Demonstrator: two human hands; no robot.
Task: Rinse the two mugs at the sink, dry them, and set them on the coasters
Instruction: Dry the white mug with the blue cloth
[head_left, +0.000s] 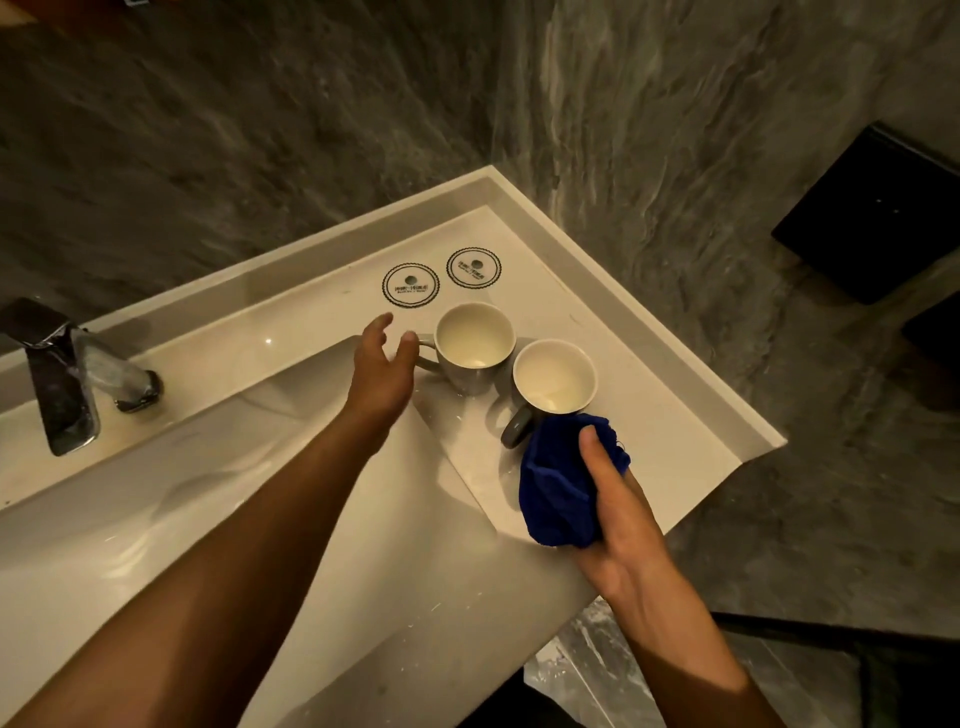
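Two grey mugs with white insides stand upright on the white counter (649, 415), to the right of the basin. The far mug (474, 343) has its handle pointing left. The near mug (554, 378) has its handle pointing toward me. My left hand (382, 366) is open, its fingers apart just left of the far mug's handle, with the thumb tip close to it. My right hand (621, 519) grips a bunched blue cloth (558, 488) right below the near mug. Two round printed coasters (410, 286) (474, 267) lie bare behind the mugs.
The white sink basin (260, 493) slopes down at the left. A chrome faucet (67, 379) stands at the far left. Grey stone walls close in behind and to the right of the counter corner. A black box (878, 213) hangs on the right wall.
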